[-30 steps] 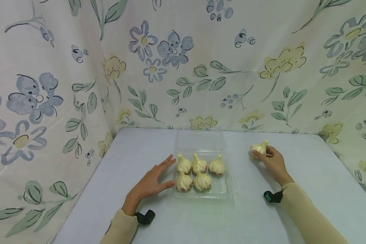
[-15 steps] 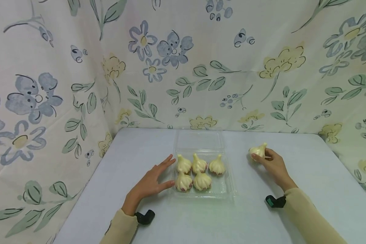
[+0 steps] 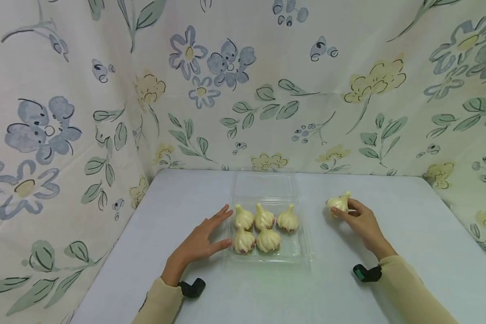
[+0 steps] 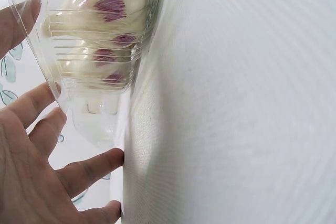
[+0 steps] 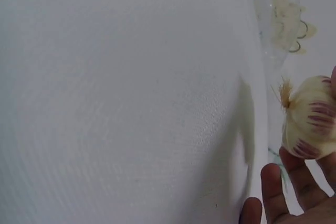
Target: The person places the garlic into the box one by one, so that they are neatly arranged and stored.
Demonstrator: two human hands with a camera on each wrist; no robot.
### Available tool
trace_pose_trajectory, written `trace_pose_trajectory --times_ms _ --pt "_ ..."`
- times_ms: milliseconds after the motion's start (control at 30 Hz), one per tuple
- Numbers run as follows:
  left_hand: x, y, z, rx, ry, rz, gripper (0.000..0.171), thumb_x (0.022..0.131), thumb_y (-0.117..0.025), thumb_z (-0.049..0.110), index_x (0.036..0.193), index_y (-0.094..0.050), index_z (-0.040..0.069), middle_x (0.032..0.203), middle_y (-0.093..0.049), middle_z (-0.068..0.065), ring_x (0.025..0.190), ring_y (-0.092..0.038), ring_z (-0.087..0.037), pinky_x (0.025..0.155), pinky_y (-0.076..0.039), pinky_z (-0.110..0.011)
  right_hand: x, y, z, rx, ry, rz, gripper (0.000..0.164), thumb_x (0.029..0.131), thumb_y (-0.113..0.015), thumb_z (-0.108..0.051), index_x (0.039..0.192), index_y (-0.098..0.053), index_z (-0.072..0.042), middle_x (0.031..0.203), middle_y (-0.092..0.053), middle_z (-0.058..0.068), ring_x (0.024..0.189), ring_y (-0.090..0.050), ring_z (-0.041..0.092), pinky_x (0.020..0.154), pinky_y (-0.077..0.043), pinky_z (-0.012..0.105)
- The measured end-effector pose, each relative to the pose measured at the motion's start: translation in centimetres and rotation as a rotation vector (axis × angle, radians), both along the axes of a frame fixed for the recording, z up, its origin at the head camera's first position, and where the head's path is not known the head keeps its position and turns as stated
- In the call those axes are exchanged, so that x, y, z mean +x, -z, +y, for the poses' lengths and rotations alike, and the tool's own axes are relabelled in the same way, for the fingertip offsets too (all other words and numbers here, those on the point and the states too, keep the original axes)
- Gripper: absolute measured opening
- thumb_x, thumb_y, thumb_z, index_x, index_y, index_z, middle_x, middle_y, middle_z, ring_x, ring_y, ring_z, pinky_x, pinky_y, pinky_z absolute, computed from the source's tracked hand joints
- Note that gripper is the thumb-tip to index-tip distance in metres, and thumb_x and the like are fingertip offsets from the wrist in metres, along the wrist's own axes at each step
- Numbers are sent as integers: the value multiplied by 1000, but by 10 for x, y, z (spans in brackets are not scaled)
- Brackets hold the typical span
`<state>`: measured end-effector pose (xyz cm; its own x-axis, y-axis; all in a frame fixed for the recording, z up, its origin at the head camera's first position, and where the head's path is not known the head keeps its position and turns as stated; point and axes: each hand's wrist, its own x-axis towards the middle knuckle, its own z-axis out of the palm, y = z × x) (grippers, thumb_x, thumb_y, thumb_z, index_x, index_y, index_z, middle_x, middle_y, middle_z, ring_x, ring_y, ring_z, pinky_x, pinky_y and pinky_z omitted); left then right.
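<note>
A clear plastic clamshell box (image 3: 295, 252) lies with its lid folded back at the middle of the table. Inside it sit several garlic bulbs (image 3: 268, 240), with a bare spot at the front right. My left hand (image 3: 198, 240) has its fingers spread along the box's left side; in the left wrist view its fingertips (image 4: 55, 90) meet the clear rim. To the right of the box, my right hand (image 3: 362, 222) pinches another garlic bulb (image 3: 337, 205) between thumb and fingers. Purple streaks and a tuft of roots show on this bulb in the right wrist view.
The white table (image 3: 263, 297) stretches around the box. A floral curtain (image 3: 243, 90) hangs behind the table and along its sides. The open lid (image 3: 263, 186) lies toward the table's far edge. A black camera mount sits at each wrist.
My right hand has moved a little left and nearer with the garlic bulb, toward the box. The left hand and the box have stayed in place.
</note>
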<state>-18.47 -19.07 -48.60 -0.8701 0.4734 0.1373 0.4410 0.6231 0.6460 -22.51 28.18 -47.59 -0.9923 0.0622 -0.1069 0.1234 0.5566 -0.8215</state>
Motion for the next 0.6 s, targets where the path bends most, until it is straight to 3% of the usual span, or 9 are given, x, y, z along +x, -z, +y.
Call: trace_pose_trajectory --times_ms 367,600 --pt "-1 3 0 6 -4 -19 80 94 -68 50 162 -30 28 172 -16 9 158 -22 -26 122 -14 -71 7 0 -9 -8 -17 40 76 94 -68 -53 150 -46 -6 142 -54 20 121 -52 29 82 -46 27" --pt "0 1 0 9 -6 -20 80 95 -68 49 162 -31 26 172 -16 9 158 -22 -26 123 -14 -71 14 -1 -15 20 -36 178 63 95 -72 -44 144 -54 -9 132 -62 11 103 -51 0 81 -45 16"
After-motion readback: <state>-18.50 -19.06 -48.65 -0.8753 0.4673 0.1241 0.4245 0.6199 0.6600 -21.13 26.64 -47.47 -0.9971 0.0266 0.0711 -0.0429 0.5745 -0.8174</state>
